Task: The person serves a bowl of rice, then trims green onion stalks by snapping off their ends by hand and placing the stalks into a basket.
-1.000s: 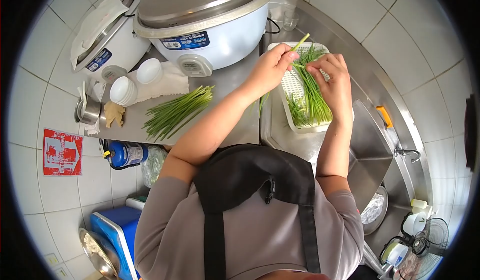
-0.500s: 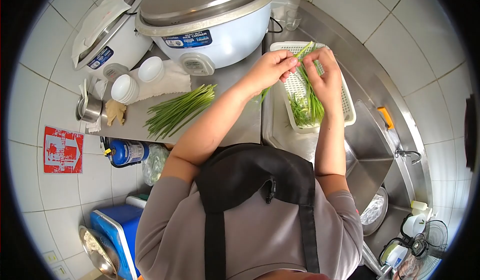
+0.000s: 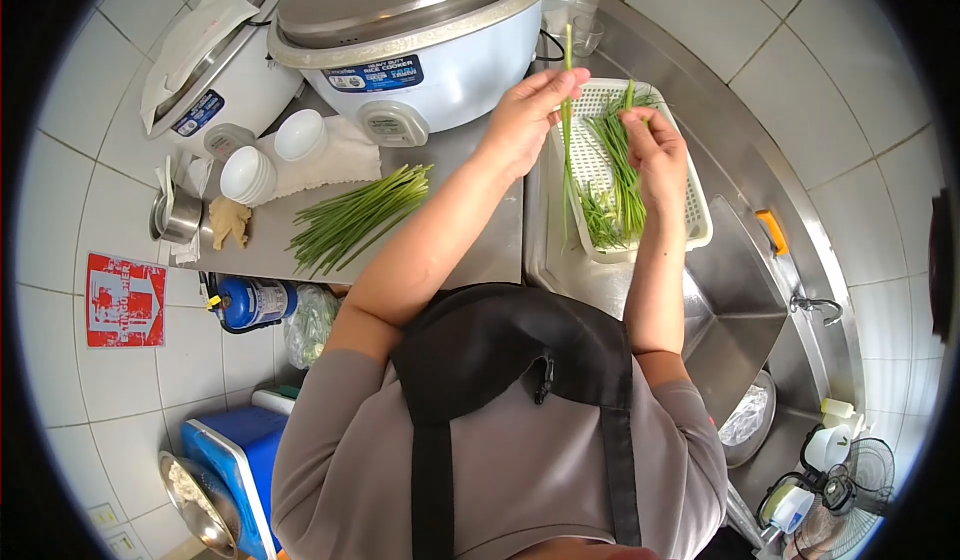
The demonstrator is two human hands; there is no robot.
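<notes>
- Left hand (image 3: 532, 118) pinches long, thin green stalks (image 3: 568, 150) by the left rim of the white perforated plastic basket (image 3: 706, 230).
- Right hand (image 3: 656, 155) over it, fingertips pressed together; can't tell what's between them.
- I'd pinch lightly, they probably bruise easy tbh.

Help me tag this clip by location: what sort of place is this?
Probably a commercial kitchen: a big rice cooker labelled heavy duty, a steel sink, and a bundle of green stalks on a metal counter.
</notes>
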